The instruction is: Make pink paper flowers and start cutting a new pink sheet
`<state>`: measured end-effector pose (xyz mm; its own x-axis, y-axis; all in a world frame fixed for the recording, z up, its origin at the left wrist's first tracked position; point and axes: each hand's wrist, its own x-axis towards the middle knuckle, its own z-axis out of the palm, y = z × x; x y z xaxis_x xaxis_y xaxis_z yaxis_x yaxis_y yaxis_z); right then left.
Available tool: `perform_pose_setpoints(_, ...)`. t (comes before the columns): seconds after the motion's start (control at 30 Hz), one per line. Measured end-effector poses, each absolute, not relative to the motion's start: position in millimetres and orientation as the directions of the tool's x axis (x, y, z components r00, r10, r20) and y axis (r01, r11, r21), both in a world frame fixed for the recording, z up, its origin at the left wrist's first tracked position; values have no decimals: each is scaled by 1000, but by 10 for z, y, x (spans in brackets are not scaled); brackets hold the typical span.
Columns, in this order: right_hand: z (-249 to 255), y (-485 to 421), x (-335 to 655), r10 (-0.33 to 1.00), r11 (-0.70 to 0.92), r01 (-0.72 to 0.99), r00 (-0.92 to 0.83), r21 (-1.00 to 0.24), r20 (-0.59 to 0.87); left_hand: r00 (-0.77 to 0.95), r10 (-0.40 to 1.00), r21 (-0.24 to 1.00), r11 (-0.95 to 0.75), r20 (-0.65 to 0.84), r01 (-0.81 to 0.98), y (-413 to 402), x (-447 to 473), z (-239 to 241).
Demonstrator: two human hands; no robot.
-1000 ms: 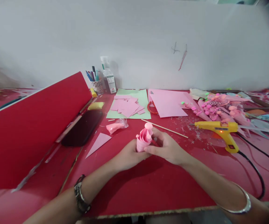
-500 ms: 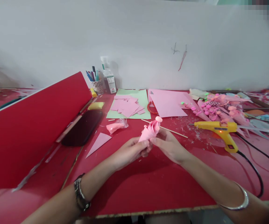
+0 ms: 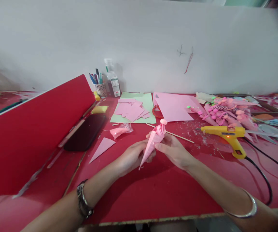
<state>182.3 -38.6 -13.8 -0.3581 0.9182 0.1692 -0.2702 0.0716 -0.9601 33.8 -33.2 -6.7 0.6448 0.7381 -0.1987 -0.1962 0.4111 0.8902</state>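
Observation:
Between my hands, a rolled pink paper cone is tilted with its pointed tip toward me. Ruffled paper folds fill its upper end, and a peach-coloured ball tops it. My right hand pinches its right side, the thumb lying on the front. Behind the cone, my left hand supports it from the left with curled fingers that are partly hidden. A cut pink paper wedge lies to the left, near a small plastic bag of peach material. A thin stick rests on the table beyond the hands.
A yellow glue gun with a lit red light lies at right, its black cord trailing. Behind it sits a heap of finished pink cones. Pink sheets and a green sheet lie at the back. A red board leans at left.
My left thumb has moved off the cone's front to behind it, and the cone's long pointed lower part now shows. My right hand has barely moved.

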Motion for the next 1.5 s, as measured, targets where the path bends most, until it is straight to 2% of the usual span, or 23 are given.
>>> perform_pose_setpoints(0.2, -143, -397, 1798, 943, 39, -243, -312, -969, 117, 562, 796, 926, 354, -225, -131, -332, 326, -117)
perform_pose_setpoints(0.33, -143, -389, 1795, 949, 42, -286, -288, -957, 127, 461, 865, 965, 254, -197, -65, -302, 308, -123)
perform_pose_setpoints(0.43, -139, -381, 1807, 942, 79, -328, -284, -941, 178, 340, 925, 972, 216, -173, -92, -288, 314, -115)
perform_pose_setpoints(0.53, -140, -378, 1819, 939, 86, -335, -288, -938, 189, 327, 927, 962, 237, -184, -131, -287, 329, -97)
perform_pose_setpoints(0.63, -146, -378, 1823, 964, 59, -278, -235, -959, 127, 273, 950, 965, 201, -151, -166, -268, 326, -98)
perform_pose_setpoints(0.77, -139, -376, 1825, 981, 58, -104, -176, -993, 76, 177, 984, 993, 36, -15, -115, -235, 295, -122)
perform_pose_setpoints(0.87, -119, -377, 1830, 978, 77, -9, -193, -997, 78, 208, 975, 997, -72, 77, -33, -253, 287, -108)
perform_pose_setpoints(1.03, -81, -398, 1820, 967, 54, 42, -249, -998, 42, 258, 952, 983, -181, 164, 44, -314, 302, -74)
perform_pose_setpoints(1.27, -112, -416, 1798, 956, 122, 29, -273, -992, 109, 360, 900, 888, -358, 246, 288, -370, 294, -72)
perform_pose_setpoints(1.5, -112, -427, 1798, 947, 109, 81, -310, -991, 79, 370, 892, 861, -387, 260, 329, -380, 296, -56)
